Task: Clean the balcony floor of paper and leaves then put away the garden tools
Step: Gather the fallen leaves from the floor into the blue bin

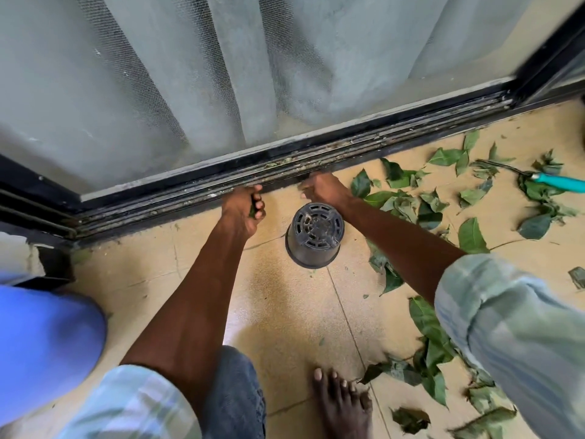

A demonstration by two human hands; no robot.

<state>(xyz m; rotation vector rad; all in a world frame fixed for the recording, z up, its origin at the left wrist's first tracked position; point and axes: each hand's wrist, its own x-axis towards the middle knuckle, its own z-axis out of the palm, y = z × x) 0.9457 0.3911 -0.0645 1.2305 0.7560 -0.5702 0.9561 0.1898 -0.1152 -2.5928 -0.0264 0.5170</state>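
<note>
Many green leaves [471, 231] were strewn along the floor's [285, 312] right edge; some were clutched in the left hand [242, 207]; the right hand's [323, 186] grip was unclear.

pot [315, 236] upturned between hands, near door track [285, 172] | leaves [427, 210] right

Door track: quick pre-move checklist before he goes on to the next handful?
1. Left hand holds leaf bits: ok.
2. Right hand at the track; whether it grips anything: cannot tell.
3. Track free of debris: not ok, bits remain.
4. Floor leaves gathered: not ok, scattered on the right.
5. Pot put away: not ok, upside down on the floor.
6. Teal-handled tool stowed: not ok.
</note>
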